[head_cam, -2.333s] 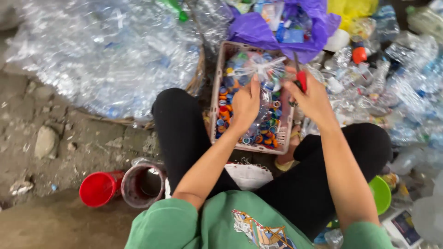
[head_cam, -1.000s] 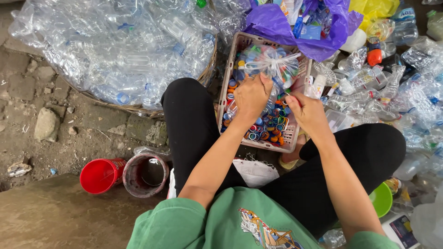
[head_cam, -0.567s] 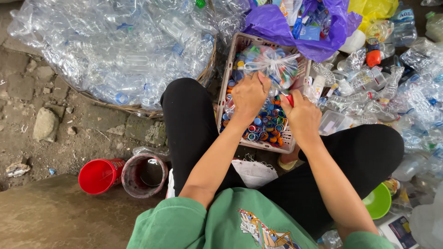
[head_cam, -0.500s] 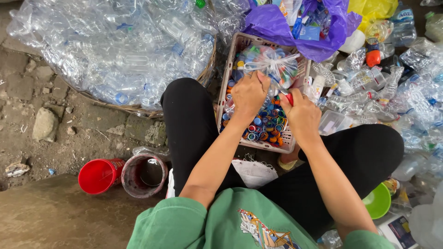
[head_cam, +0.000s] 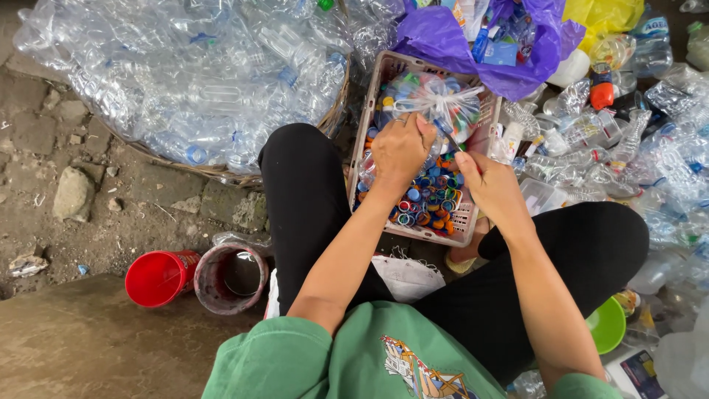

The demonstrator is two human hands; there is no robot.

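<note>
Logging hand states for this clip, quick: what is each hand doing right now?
Left hand: closed on a clear plastic bottle over the basket.
Right hand: closed; what it holds cannot be told.

red cup (head_cam: 156,278) seen beside dirty cup (head_cam: 231,277) | purple bag (head_cam: 484,44) at top | green bowl (head_cam: 608,324) at right

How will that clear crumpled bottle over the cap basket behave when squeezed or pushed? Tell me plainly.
The clear crumpled bottle is thin, creased plastic, so it will probably flex and crackle rather than stay stiff. It looks empty, so likely light. The left hand pinches it over the pink basket; its dented sides make rolling unlikely.
</note>
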